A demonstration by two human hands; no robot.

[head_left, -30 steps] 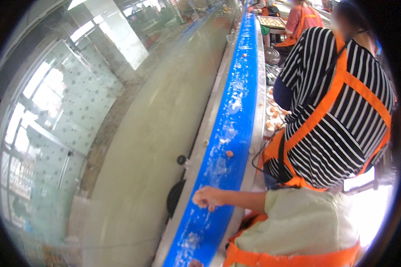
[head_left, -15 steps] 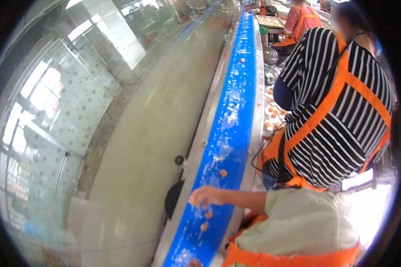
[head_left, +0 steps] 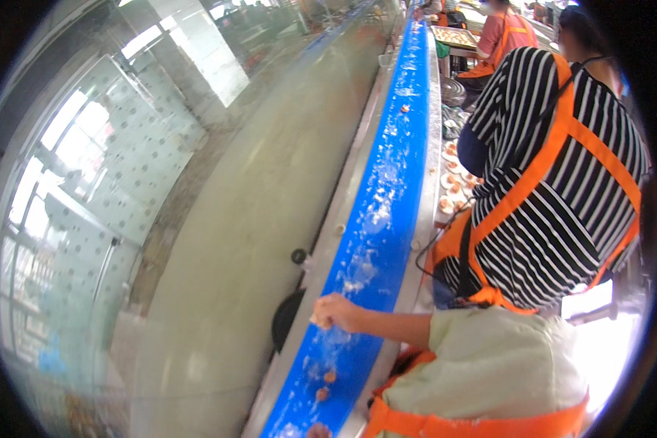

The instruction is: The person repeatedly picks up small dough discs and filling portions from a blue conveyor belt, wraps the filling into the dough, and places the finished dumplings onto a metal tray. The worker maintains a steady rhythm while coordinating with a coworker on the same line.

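Note:
My right hand [head_left: 334, 312] is over the near part of a blue conveyor belt [head_left: 372, 248], its bare forearm coming from a pale green sleeve. Its fingers are curled together around a small pale lump that is too blurred to name. At the bottom edge only a sliver of my left hand [head_left: 319, 431] shows, and its fingers are hidden. Between the hands, a small orange-brown piece [head_left: 330, 377] lies on the belt with a second round piece [head_left: 322, 394] just nearer. White crumbs and wet smears cover the belt.
A co-worker in a striped top [head_left: 533, 175] and orange apron stands close on the right. Beside the belt are several pale rounds with orange-brown topping [head_left: 452, 182]. Farther along are a filled tray [head_left: 452, 36] and another person in pink [head_left: 507, 36]. A glass panel [head_left: 233, 241] borders the left.
The two small pieces have moved nearer along the belt. My right hand's fingers have curled in more. A piece that lay just beyond that hand no longer shows.

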